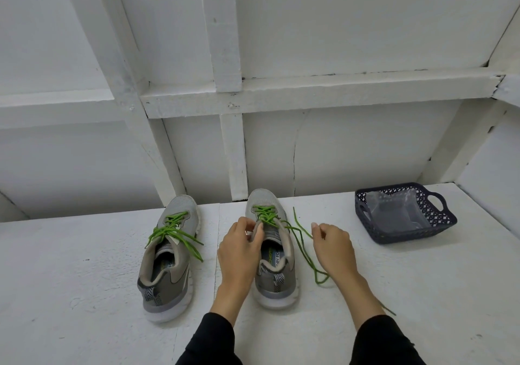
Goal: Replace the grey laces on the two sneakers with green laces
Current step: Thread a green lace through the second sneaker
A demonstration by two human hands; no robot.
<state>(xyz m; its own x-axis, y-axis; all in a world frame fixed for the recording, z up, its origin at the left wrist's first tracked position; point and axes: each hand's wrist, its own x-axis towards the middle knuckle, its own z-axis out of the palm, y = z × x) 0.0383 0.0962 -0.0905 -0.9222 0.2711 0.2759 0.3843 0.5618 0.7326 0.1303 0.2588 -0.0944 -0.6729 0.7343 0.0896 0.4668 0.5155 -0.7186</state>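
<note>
Two grey sneakers stand side by side on a white surface, toes pointing away from me. The left sneaker (168, 255) carries a green lace (173, 228) through its eyelets, the ends lying loose. The right sneaker (274, 252) also has a green lace (266, 214) threaded near the toe. My left hand (240, 252) grips the tongue and left collar of the right sneaker. My right hand (333, 248) pinches the long free end of that lace (305, 255), which trails over the surface to the right of the shoe. No grey laces are visible.
A dark blue perforated basket (439, 224) with clear plastic inside sits at the back right. A white framed wall rises right behind the sneakers' toes. The white surface (84, 280) stretches to the left and front.
</note>
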